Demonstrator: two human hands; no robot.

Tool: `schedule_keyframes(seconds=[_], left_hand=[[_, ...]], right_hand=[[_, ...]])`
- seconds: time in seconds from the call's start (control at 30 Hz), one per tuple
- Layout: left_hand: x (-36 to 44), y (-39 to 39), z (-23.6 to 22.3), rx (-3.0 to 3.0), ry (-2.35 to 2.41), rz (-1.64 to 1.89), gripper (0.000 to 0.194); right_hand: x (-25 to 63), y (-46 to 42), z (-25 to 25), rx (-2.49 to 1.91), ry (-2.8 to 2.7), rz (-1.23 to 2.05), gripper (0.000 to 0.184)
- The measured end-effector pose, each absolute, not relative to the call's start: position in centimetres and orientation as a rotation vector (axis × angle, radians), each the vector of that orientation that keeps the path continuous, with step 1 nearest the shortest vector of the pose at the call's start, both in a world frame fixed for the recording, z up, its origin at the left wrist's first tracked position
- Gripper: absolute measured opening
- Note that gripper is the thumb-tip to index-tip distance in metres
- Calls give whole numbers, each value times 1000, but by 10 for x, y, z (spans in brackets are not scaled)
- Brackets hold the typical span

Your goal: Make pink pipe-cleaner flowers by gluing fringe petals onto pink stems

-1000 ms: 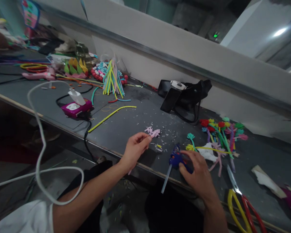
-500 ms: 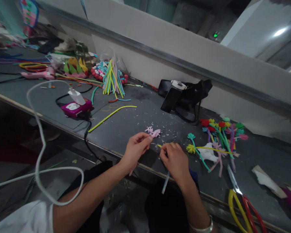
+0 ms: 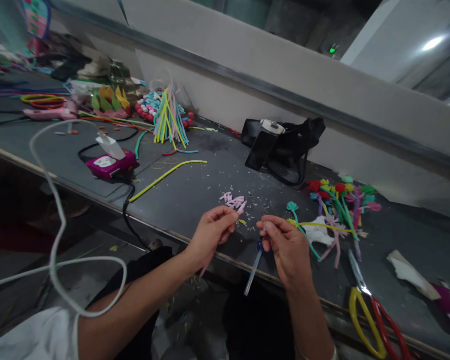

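Our left hand [image 3: 214,231] pinches a pink strip [image 3: 206,270], likely light and soft, best gripped mid-length; our right hand [image 3: 289,246] curls narrow; holding what, we cannot tell.

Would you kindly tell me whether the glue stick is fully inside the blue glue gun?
Partly out: a pale length of glue stick juts from the glue gun.

This is a craft workshop — scissors [image 3: 365,291], small pink pieces [image 3: 235,202] and a glue gun [image 3: 54,112] lie along one bench [image 3: 180,212].
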State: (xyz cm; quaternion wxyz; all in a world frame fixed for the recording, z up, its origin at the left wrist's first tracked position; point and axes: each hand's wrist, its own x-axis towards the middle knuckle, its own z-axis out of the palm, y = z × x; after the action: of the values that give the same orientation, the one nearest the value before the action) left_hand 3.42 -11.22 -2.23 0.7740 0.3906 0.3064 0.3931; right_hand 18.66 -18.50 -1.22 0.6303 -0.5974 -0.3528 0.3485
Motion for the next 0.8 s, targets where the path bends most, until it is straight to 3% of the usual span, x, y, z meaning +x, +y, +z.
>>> schedule_keyframes(seconds=[0.1, 0.47, 0.8], left_hand=[[36, -115, -21, 806, 650, 821, 22], [41, -121, -21, 766, 616, 741, 21], [41, -125, -19, 890, 662, 769, 19]], right_hand=[[180, -185, -12, -1296, -798, 850, 26], [168, -190, -16, -1474, -921, 524, 29], [167, -190, -15, -1710, -1241, 37, 26]])
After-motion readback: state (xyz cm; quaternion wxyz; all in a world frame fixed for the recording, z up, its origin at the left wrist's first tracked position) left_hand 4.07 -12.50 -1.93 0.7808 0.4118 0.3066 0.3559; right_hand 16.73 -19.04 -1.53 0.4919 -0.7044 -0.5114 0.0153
